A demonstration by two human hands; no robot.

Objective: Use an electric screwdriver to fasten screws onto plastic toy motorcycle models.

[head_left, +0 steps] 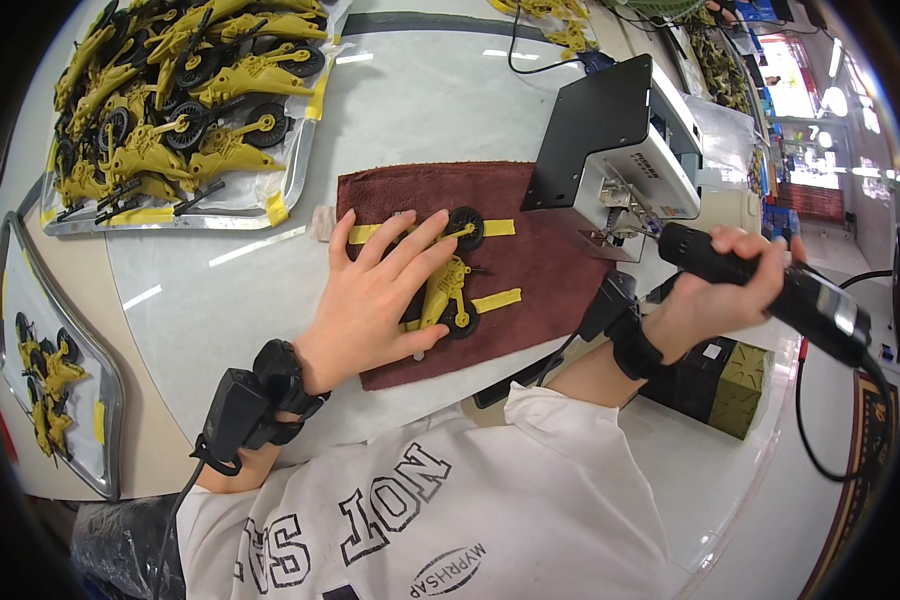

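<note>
My left hand (375, 285) lies with fingers spread over yellow toy motorcycle parts with black wheels, pressing them on a dark red cloth (545, 260). A yellow motorcycle body (440, 295) shows beside its thumb and fingers; the rest is hidden under the palm. Strips of yellow tape (497, 301) are stuck to the cloth. On the right, my right hand (725, 295) is wrapped round a black electric screwdriver (820, 305), which is tilted. Its tip is at the front of a black-and-white screw feeder (595, 140); whether it touches I cannot tell.
A metal tray (305, 180) heaped with yellow toy motorcycles stands at the far left. Nearer, another tray (105, 380) bears a few more. A cable (805, 430) hangs from the screwdriver. A black and olive box (735, 385) lies right of my right forearm.
</note>
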